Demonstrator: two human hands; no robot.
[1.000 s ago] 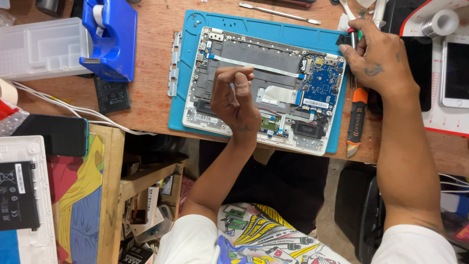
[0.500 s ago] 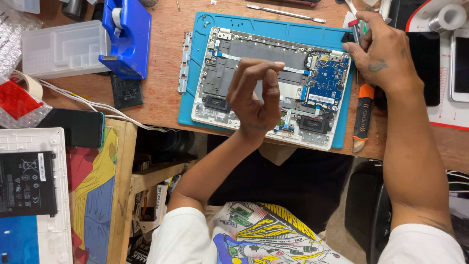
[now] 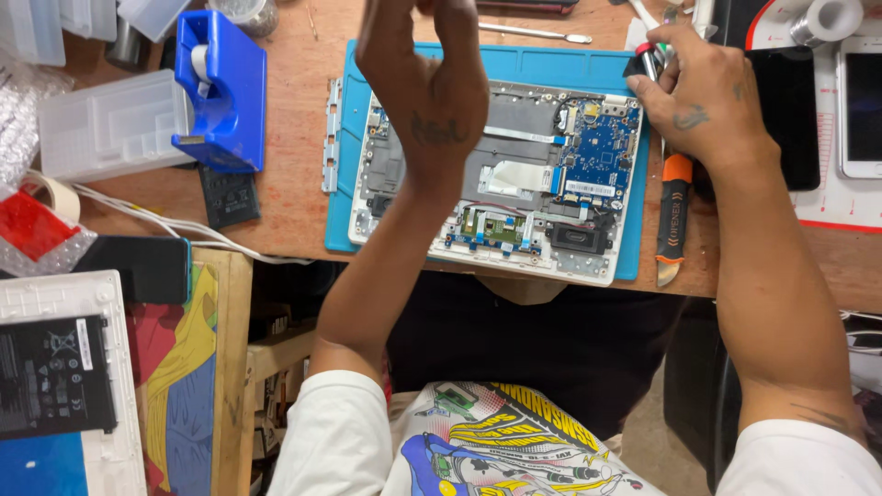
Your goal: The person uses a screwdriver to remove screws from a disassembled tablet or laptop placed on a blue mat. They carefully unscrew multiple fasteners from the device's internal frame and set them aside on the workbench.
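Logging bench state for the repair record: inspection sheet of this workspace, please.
Surface: wooden bench with a blue work mat on it.
Job's things: opened laptop chassis on the mat, blue circuit board exposed.
Clutter: blue tape dispenser, clear parts tray, orange-handled knife, metal spudger, white phone.
Hands: left hand raised above the chassis, nothing seen in it; right hand grips a red-tipped screwdriver at the mat's corner.
Cables: white cable along the bench edge.
Surroundings: battery pack on a white panel, lower left.
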